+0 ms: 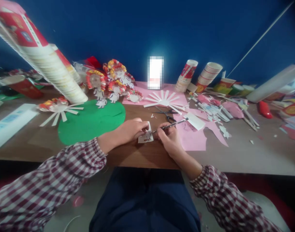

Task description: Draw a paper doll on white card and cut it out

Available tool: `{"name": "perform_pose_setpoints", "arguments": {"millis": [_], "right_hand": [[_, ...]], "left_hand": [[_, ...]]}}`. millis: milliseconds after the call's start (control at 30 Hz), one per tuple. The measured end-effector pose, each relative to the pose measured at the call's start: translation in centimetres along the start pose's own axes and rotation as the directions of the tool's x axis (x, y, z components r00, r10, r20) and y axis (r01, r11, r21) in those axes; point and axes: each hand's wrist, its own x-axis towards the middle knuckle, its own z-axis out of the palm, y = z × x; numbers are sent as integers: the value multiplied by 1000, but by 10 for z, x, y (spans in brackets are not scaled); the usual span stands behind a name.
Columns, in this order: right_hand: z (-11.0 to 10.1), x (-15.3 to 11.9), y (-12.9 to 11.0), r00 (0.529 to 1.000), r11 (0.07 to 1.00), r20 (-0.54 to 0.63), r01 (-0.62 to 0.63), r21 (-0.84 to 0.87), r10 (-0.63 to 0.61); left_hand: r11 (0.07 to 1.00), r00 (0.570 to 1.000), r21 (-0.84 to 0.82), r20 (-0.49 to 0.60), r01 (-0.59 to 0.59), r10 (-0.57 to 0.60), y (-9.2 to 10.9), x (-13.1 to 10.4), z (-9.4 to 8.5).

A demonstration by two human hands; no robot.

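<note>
A small white piece of paper (149,137) with a drawing on it lies on the table in front of me. My left hand (135,129) rests at its upper left, fingers bent and pressing it down. In my right hand (170,137) is a pencil (178,122), its tip at the paper's right side. Just beyond the hands lie black-handled scissors (170,113), partly over pink paper. A cut pink sheet (194,140) is to the right of my right hand, and a green paper shape (89,124) is left of my left hand.
Tall stacked paper cups (53,69) lean at the left; shorter cup stacks (208,77) stand back right. Several paper figures with red-yellow ruffs (96,80) stand behind the green paper. A fringed white cutout (164,100) lies at the back. Paper scraps (215,112) litter the right.
</note>
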Motion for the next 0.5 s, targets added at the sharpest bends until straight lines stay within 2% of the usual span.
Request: {"name": "perform_pose_setpoints", "arguments": {"millis": [133, 333, 500], "right_hand": [[0, 0, 4, 1000, 999, -9, 23, 49, -22], [-1, 0, 4, 999, 998, -4, 49, 31, -49], [-1, -1, 5, 998, 998, 19, 64, -12, -64]], "left_hand": [[1000, 997, -26, 77, 2, 0, 1, 10, -7], [995, 982, -99, 187, -21, 39, 1, 26, -19], [978, 949, -206, 311, 19, 47, -2, 39, -27]]}}
